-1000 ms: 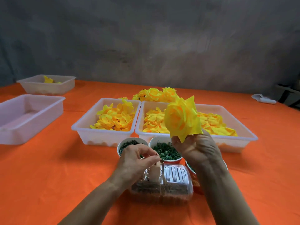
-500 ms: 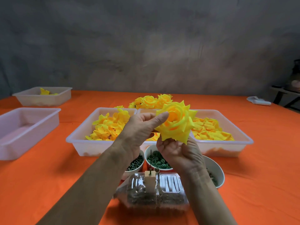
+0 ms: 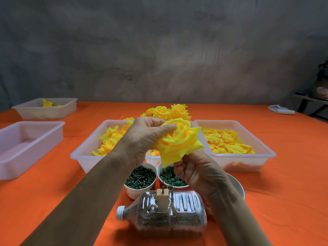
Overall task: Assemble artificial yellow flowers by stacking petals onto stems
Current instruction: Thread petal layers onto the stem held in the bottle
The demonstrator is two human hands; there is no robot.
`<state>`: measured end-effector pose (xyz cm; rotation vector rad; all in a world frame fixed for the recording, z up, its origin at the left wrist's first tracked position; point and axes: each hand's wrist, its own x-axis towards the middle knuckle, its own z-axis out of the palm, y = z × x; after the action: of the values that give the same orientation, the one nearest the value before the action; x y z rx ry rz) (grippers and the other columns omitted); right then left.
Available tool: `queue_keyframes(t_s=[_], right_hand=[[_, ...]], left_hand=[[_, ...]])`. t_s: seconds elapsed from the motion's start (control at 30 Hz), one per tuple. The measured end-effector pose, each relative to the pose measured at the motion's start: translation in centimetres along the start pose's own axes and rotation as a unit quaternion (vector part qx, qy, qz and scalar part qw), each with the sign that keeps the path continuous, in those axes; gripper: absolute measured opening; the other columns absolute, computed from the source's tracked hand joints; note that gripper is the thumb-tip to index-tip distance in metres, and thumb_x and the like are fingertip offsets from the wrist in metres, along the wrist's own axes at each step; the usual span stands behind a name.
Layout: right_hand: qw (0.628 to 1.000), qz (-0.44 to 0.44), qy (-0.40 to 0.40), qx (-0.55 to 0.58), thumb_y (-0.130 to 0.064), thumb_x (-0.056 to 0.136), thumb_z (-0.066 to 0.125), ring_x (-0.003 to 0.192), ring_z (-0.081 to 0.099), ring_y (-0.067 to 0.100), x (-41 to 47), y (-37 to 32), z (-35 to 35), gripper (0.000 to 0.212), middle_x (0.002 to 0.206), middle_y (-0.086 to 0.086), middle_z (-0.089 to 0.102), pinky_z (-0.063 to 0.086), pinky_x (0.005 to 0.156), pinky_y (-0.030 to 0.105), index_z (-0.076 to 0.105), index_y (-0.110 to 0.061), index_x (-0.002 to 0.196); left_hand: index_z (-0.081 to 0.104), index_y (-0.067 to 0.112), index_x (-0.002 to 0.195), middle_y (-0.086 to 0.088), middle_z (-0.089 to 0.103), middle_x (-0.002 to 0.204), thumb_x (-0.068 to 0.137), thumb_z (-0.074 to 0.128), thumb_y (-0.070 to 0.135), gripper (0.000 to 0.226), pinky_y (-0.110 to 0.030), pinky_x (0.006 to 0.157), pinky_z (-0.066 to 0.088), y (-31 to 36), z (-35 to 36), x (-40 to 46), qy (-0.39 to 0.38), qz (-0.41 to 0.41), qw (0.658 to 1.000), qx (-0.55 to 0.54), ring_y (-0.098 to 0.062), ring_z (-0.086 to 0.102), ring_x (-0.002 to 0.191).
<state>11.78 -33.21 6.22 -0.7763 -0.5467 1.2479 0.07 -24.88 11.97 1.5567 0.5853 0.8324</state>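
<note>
Both hands up over the middle of the orange table [image 3: 266, 201], working one yellow flower [image 3: 179, 141] held in the air above the cups. Left hand [image 3: 145, 137] wrapped over the flower's left side, fingers curled around the petals, fingertips pressing at the bloom's centre. Right hand [image 3: 197, 169] gripping from underneath, fingers pinched at the base below the lowest petal. Flower full and layered, tilted toward the camera.

Just below, two cups side by side: one of dark green stem pieces [image 3: 140, 178], one of green rings [image 3: 171, 178], partly covered by the right hand. A third bowl [image 3: 237, 185] peeking out behind the right wrist. Nearest the camera, a clear plastic bottle [image 3: 159, 213] lying on its side, white cap to the left, a small wooden block [image 3: 162, 199] and a thin upright pin standing on top.

Behind the hands, two white trays of loose yellow petals, left tray [image 3: 85, 153] and right tray [image 3: 248, 158]. Beyond them, a heap of finished yellow flowers [image 3: 168, 111] on the cloth. Far left, a white tray [image 3: 26, 144] and, further back, another tray [image 3: 46, 109] with a few yellow pieces
</note>
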Motion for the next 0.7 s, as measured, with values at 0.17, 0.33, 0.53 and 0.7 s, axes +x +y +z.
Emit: queue_keyframes(t_s=[0.17, 0.33, 0.53, 0.7], right_hand=[[0.999, 0.002, 0.006, 0.032, -0.001, 0.077, 0.057, 0.044, 0.055, 0.010, 0.2, -0.1, -0.6, 0.007, 0.058, 0.007, 0.060, 0.047, 0.042, 0.018, 0.063, -0.004, 0.077], [1.000, 0.012, -0.025, 0.013, -0.002, 0.067, 0.059, 0.048, 0.059, 0.011, 0.0, 0.1, -0.6, 0.016, 0.063, 0.009, 0.065, 0.050, 0.046, 0.019, 0.074, -0.004, 0.066], [0.998, 0.019, -0.035, -0.048, -0.011, 0.070, 0.061, 0.049, 0.058, 0.012, 0.0, -0.1, -0.5, 0.016, 0.060, 0.008, 0.061, 0.050, 0.047, 0.020, 0.072, -0.007, 0.059], [0.999, 0.012, -0.027, 0.043, -0.011, 0.071, 0.058, 0.048, 0.056, 0.012, 0.5, -0.1, -0.4, 0.014, 0.060, 0.007, 0.058, 0.048, 0.045, 0.020, 0.061, 0.000, 0.079]], left_hand=[[0.072, 0.014, 0.079, -0.002, 0.068, 0.066, 0.081, 0.067, 0.006, 0.009, -0.023, 0.049, 0.045, 0.3, -0.7, 0.4, -0.001, -0.037, 0.999, 0.040, -0.013, 0.055, 0.051], [0.069, 0.011, 0.074, 0.000, 0.066, 0.053, 0.082, 0.065, -0.004, 0.018, -0.016, 0.039, 0.046, 0.9, -1.1, 0.3, -0.009, -0.029, 0.998, 0.050, -0.007, 0.058, 0.041], [0.070, 0.005, 0.085, 0.005, 0.065, 0.051, 0.083, 0.067, 0.000, 0.007, -0.012, 0.036, 0.040, 1.2, -1.1, 0.5, 0.012, 0.007, 0.995, 0.103, -0.002, 0.053, 0.036], [0.067, -0.005, 0.100, -0.014, 0.060, 0.077, 0.093, 0.059, 0.022, 0.029, -0.023, 0.045, 0.053, 0.8, -0.9, 0.7, 0.024, -0.038, 0.998, 0.031, -0.014, 0.059, 0.054]])
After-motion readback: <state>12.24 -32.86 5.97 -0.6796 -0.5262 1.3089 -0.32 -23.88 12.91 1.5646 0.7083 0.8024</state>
